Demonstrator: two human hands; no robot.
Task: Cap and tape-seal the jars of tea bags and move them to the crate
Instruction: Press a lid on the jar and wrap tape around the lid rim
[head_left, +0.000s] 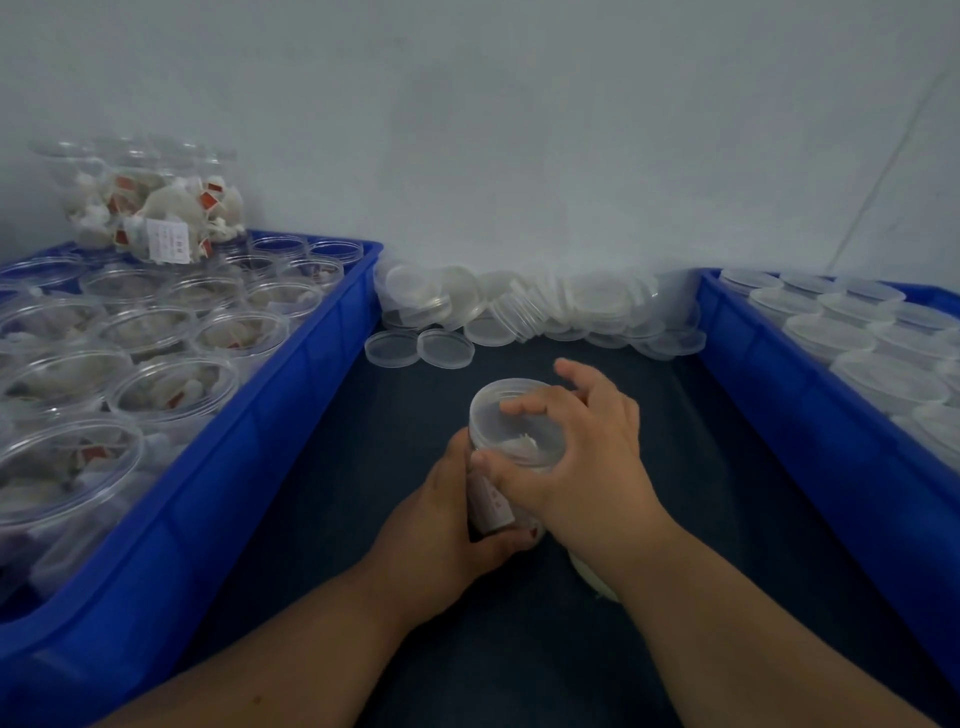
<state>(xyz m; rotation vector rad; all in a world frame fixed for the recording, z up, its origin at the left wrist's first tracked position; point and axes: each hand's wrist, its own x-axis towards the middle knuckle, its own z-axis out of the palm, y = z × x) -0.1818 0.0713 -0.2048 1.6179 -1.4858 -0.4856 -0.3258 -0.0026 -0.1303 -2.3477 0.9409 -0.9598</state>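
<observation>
Your left hand, nearer you, is gripping the upright clear plastic tea-bag jar low while your right hand fingers are clasping its translucent lid above.

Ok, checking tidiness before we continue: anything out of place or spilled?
One clear plastic jar of tea bags perches on top of the open jars at the far end of the left blue plastic crate, where it could topple. Nothing looks spilled.

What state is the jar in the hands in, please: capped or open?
Capped: a lid sits on the jar, the right hand curled over it, the left hand gripping the body. Tightness: cannot tell.
</observation>
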